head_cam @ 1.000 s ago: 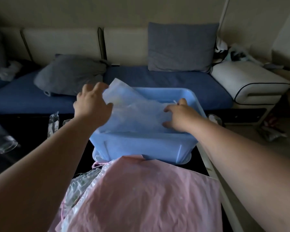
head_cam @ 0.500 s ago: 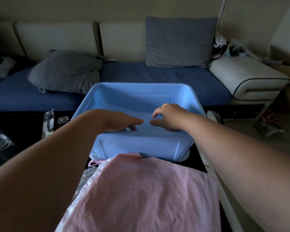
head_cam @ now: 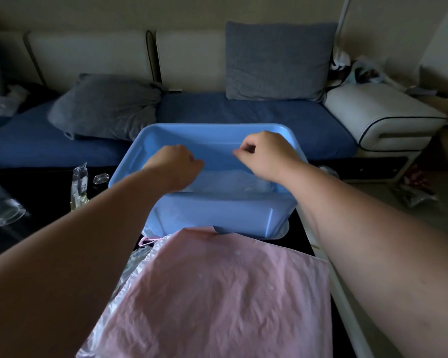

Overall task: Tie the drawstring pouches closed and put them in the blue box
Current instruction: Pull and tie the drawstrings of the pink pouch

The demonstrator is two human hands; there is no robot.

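Edges first: the pink pouch (head_cam: 217,293) lies nearest, its top touching the blue box (head_cam: 217,210) at the near wall. Above the open box my left hand (head_cam: 176,164) and right hand (head_cam: 267,156), pressed low and close half a second ago, now hover higher and apart, fingers curled, holding nothing. Inside lies the pale blue pouch (head_cam: 230,182).

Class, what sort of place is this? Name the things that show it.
Probably a home living room: a sofa with a grey cushion runs along the wall, and a low dark table stands before it.
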